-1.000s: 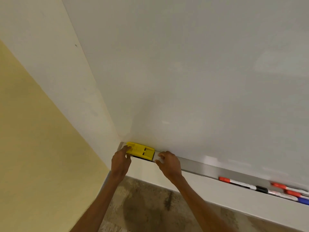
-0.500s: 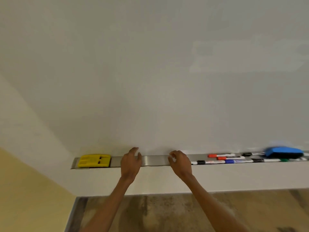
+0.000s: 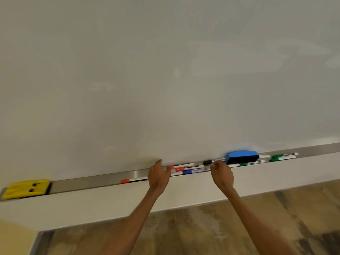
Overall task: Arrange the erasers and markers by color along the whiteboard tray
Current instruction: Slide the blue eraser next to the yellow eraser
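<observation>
The whiteboard tray (image 3: 92,182) is seen as a metal strip running along the lower edge of the whiteboard (image 3: 165,80), rising toward the right of the view. The yellow eraser (image 3: 25,188) is located at the far left end of the tray, well apart from all other items. A single red marker (image 3: 133,180) is laid on the tray just left of the left hand (image 3: 158,176). The left hand is held in front of the tray with the fingers relaxed and the thumb set apart. Nothing is gripped by it, and contact with the tray cannot be determined. Between the two hands, two further red markers (image 3: 180,169) and a blue marker (image 3: 195,171) are laid close together. The right hand (image 3: 222,175) is positioned at the tray with its fingers curled inward, the fingertips (image 3: 214,165) being just beside a black marker (image 3: 207,162). Whether anything is pinched cannot be told, owing to blur. The blue eraser (image 3: 242,157) is seated on the tray just right of the right hand, with a green marker (image 3: 246,163) lying in front of it. Two more green markers (image 3: 284,154) are placed side by side further right. A mottled brown floor (image 3: 202,227) is visible below.
</observation>
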